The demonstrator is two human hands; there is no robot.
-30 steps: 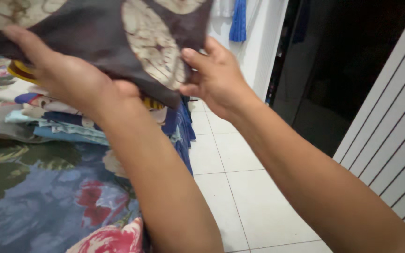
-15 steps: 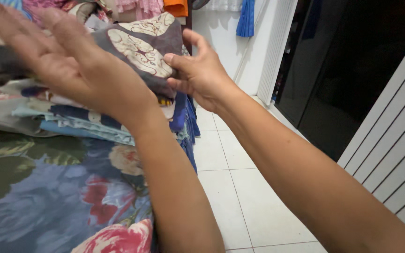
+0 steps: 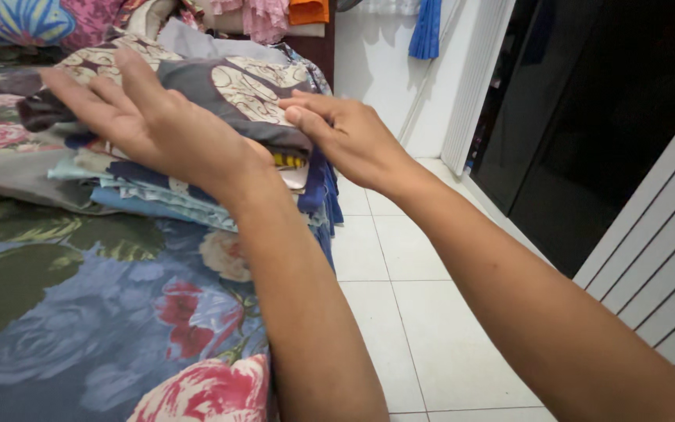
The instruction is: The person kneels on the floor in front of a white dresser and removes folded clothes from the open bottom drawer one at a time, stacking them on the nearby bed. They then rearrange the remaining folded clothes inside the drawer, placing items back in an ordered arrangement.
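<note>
A folded grey cloth with cream round patterns [image 3: 236, 86] lies on top of a stack of folded clothes [image 3: 158, 195] on a bed. My left hand [image 3: 150, 125] rests flat on the cloth, fingers spread and pointing left. My right hand [image 3: 345, 133] touches the cloth's right edge with its fingertips and thumb; whether it pinches the cloth I cannot tell. The stack below shows blue, light blue and yellow layers, partly hidden by my left forearm.
A floral bedspread in blue, green and red [image 3: 80, 312] covers the bed at lower left. White floor tiles [image 3: 416, 312] run along the bed's right side. A dark doorway [image 3: 587, 117] and a white slatted panel [image 3: 666, 266] stand at right. More clothes [image 3: 275, 16] pile up behind.
Both hands lowered the grey patterned cloth from held up in the air onto the top of the stack. My left hand opened and now lies flat on it.
</note>
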